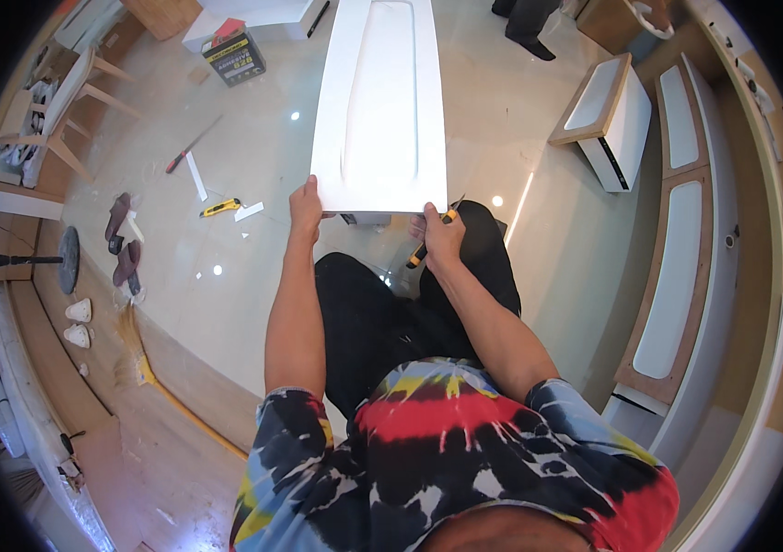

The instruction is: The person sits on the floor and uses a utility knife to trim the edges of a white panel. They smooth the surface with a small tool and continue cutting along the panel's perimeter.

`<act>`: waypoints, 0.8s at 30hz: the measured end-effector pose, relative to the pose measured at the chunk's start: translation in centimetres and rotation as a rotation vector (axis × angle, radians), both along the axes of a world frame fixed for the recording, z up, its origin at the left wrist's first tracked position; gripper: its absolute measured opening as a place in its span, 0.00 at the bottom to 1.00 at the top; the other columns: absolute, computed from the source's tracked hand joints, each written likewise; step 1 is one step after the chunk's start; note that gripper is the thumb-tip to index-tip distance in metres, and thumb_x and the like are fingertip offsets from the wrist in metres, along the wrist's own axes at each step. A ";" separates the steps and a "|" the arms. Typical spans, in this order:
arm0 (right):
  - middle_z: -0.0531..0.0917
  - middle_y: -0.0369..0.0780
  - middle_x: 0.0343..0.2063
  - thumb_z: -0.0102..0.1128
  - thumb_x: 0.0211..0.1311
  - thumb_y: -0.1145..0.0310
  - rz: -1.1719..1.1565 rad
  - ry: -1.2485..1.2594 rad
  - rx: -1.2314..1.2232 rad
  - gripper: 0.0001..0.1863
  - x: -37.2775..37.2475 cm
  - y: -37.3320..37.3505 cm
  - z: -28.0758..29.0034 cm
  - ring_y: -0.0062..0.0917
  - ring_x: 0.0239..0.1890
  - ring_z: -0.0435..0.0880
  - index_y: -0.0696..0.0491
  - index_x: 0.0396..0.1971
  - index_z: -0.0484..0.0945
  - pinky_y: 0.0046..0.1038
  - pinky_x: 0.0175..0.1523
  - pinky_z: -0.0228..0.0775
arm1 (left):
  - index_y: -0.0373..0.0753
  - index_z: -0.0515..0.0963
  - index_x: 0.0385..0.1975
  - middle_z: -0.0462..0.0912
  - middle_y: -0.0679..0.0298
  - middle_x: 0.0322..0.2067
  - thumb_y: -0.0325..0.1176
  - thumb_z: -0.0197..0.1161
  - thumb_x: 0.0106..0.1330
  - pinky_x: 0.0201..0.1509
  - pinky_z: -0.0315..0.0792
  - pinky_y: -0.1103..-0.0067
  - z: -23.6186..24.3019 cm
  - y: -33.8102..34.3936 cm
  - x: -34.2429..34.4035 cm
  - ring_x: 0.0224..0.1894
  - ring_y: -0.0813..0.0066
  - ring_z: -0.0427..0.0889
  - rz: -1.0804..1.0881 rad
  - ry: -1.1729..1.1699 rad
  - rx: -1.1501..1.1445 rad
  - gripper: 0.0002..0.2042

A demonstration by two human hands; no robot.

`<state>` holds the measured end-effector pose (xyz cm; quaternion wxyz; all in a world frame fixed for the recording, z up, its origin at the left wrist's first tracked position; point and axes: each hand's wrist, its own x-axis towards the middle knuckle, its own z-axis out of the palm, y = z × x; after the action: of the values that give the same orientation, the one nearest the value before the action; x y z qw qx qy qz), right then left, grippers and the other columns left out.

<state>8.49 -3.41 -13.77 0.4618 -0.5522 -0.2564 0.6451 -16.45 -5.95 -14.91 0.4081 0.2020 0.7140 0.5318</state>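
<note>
- Two bare hands grip the near end of a long white panel with a shallow recessed centre [379, 101], lying over the glossy tiled floor [502, 138].
- Left hand [305, 210] clasps its corner.
- Right hand [441, 237] pinches the edge, also holding a yellow-black utility knife [423, 250].
- Another yellow cutter [220, 208] lies nearby.

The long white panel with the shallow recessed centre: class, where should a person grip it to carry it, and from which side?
Grip the white panel at the two corners of its near short edge, coming from that end, as the left hand and right hand do now. The flat rim there gives the fingers purchase; the recessed centre offers no edge. The right hand also holds a yellow-and-black tool, which probably weakens that grip.
</note>
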 end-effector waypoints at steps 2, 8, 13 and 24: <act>0.82 0.46 0.39 0.63 0.70 0.71 -0.026 0.021 -0.014 0.17 0.4 -0.2 0.5 0.32 0.33 0.88 0.62 0.51 0.69 0.32 0.34 0.85 | 0.25 0.80 0.45 0.85 0.55 0.32 0.46 0.46 0.81 0.28 0.81 0.71 -0.4 -0.8 0.6 0.28 0.67 0.84 0.006 0.033 0.007 0.25; 0.83 0.41 0.31 0.63 0.69 0.73 -0.048 -0.049 0.046 0.13 7.2 0.8 0.0 0.26 0.27 0.86 0.62 0.49 0.73 0.31 0.33 0.85 | 0.23 0.79 0.42 0.84 0.53 0.30 0.46 0.43 0.82 0.21 0.81 0.75 -0.3 -4.8 9.9 0.27 0.66 0.85 0.051 0.040 0.009 0.27; 0.81 0.36 0.27 0.64 0.70 0.71 -0.051 -0.092 0.113 0.18 11.1 2.3 -0.1 0.20 0.25 0.81 0.62 0.56 0.77 0.27 0.32 0.84 | 0.26 0.77 0.49 0.84 0.54 0.38 0.46 0.42 0.83 0.26 0.84 0.76 0.0 -7.9 17.1 0.34 0.68 0.86 0.102 -0.089 0.029 0.25; 0.81 0.36 0.26 0.71 0.65 0.64 0.200 -0.255 0.144 0.24 13.0 16.6 -1.1 0.21 0.23 0.79 0.61 0.56 0.76 0.27 0.29 0.77 | 0.31 0.64 0.62 0.79 0.51 0.52 0.48 0.52 0.80 0.46 0.84 0.66 1.4 -6.5 24.4 0.51 0.59 0.85 -0.143 -0.603 -0.023 0.25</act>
<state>21.48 13.20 -14.84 0.3976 -0.5669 -0.4122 0.5922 7.95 -12.50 -13.55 0.6403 0.0800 0.5505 0.5296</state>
